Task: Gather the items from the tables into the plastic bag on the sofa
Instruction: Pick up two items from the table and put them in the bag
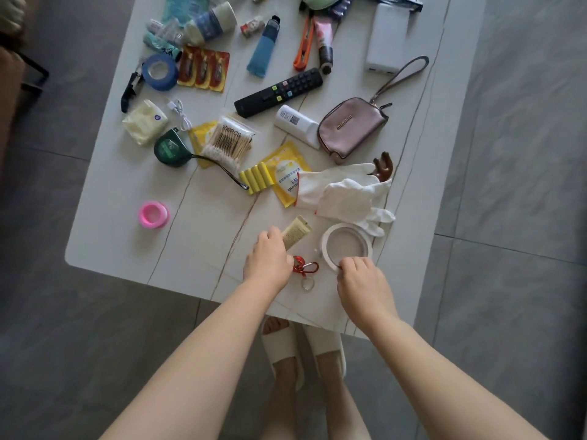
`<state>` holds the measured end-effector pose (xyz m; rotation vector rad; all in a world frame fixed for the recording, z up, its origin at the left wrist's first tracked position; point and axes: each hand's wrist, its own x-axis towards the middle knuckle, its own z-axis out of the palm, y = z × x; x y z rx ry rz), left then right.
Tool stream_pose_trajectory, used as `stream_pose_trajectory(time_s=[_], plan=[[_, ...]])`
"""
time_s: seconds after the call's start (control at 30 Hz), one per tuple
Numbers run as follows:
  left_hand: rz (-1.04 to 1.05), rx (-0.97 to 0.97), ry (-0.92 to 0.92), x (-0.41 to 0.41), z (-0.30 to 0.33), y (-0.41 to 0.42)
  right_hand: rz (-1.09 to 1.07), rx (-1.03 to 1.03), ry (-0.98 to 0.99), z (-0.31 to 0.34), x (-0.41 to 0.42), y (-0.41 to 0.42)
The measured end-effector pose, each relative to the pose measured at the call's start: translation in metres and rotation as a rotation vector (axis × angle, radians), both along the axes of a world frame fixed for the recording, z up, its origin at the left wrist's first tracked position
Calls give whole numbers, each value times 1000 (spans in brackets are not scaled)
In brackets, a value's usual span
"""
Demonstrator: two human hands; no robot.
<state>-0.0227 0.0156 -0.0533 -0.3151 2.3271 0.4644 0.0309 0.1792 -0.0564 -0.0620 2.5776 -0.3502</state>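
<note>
My left hand (268,260) curls round a beige tube (295,231); my right hand (362,277) pinches the white tape ring (327,241). Both sit near the table's (104,242) near edge, clutter beyond, open floor (63,344) around.

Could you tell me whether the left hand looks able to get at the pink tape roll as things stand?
Probably yes. The pink tape roll lies alone on bare table, nothing around it, on the left hand's side. But that hand already grips a beige tube, which may get in the way.
</note>
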Motion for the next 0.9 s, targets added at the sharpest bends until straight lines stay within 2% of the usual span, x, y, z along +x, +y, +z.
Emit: stream_pose_trajectory(time_s=[0.17,0.27,0.5,0.77,0.9], plan=[[-105,36,-84,5,-5,8,5,18,2,1,5,3],[-93,84,-144,12,-15,12,68,75,-5,-3,7,8],[-114,3,-86,15,-20,13,117,113,22,-3,10,14],[296,140,-137,19,20,-8,177,52,37,44,-4,0],[598,318,-119,23,69,-25,172,-28,0,91,-14,-17]])
